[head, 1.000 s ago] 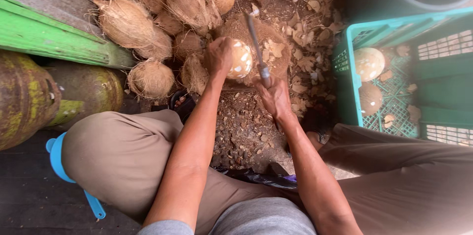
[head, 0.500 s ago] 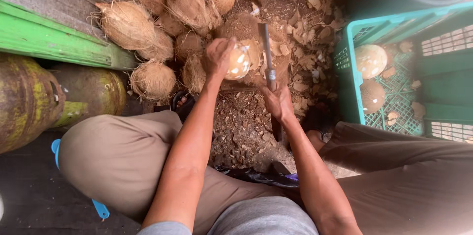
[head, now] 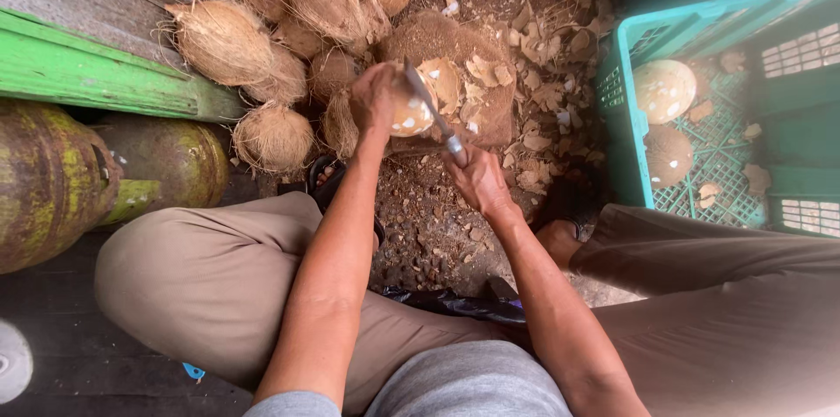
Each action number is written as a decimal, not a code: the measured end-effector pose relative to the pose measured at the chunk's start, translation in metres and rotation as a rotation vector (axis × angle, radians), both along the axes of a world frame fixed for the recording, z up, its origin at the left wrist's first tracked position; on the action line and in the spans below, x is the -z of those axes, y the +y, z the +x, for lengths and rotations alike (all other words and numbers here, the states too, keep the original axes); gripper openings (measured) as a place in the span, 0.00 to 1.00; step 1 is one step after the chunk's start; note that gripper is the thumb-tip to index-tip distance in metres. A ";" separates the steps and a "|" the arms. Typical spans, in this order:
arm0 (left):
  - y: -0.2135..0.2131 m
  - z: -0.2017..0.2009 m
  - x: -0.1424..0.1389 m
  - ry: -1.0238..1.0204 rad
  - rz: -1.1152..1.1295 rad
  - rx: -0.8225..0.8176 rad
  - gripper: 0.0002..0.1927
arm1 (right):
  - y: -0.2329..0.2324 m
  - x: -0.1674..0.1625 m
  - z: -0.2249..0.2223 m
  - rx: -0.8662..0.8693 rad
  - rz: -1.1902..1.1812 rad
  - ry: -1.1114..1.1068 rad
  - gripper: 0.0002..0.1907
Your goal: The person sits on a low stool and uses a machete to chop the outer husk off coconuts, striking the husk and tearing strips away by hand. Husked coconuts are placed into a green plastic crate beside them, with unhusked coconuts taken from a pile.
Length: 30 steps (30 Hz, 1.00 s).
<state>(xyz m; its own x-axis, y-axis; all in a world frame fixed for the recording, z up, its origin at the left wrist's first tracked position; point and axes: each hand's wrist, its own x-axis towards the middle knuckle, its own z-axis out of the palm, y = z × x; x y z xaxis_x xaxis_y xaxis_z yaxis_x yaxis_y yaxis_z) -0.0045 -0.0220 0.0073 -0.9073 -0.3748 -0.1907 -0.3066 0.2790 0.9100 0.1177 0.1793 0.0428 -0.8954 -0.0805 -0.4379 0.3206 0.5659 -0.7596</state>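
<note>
Left hand [head: 378, 98] is wrapped over the part-peeled coconut [head: 413, 112], pinning it on the brown chopping block [head: 455, 67] just above frame centre; fingers closed round the far side of the nut, thumb side not clear. Right hand [head: 479, 179] is closed tight on the handle of a knife [head: 435, 115], blade running up toward 11 o'clock from the fist and lying across the nut's pale top, right beside the left fingers. Nut shows cream patches w/ brown skin left in spots, so shaving looks partway done (my read, not certain). To do this cut well: keep strokes short and shallow, angled away from the holding fingers, and turn the nut a bit between cuts so the blade always meets a fresh brown patch; hold low on the nut so the fingers sit behind the edge, not in its path. Slip risk looks real since blade and fingers are nearly touching. Around: pile of husked fibrous coconuts [head: 229, 41] at 10–12 o'clock from the block, shell chips [head: 547, 93] scattered at 2–3 o'clock, teal plastic crate [head: 626, 111] at 3 o'clock w/ two peeled nuts [head: 663, 91] inside. Green board [head: 105, 76] and two rusty gas cylinders [head: 52, 176] at 9 o'clock. Person sits w/ knees spread in tan trousers [head: 201, 286], block between the feet.
</note>
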 end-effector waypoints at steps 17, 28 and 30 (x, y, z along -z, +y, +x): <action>0.009 -0.002 -0.004 -0.059 -0.115 -0.035 0.21 | 0.008 0.006 -0.005 0.107 -0.077 0.044 0.18; 0.004 -0.004 0.003 0.060 -0.398 0.058 0.20 | 0.004 0.032 0.007 0.171 -0.148 0.039 0.20; 0.003 -0.002 0.000 -0.047 -0.053 -0.077 0.20 | 0.004 0.029 0.007 0.161 -0.253 0.194 0.21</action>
<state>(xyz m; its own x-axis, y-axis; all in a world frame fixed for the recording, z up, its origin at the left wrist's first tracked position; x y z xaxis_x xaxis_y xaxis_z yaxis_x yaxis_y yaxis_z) -0.0066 -0.0185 0.0070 -0.8661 -0.4533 -0.2107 -0.3709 0.3002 0.8788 0.1246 0.1833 0.0139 -0.9701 -0.0159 -0.2422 0.2259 0.3062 -0.9248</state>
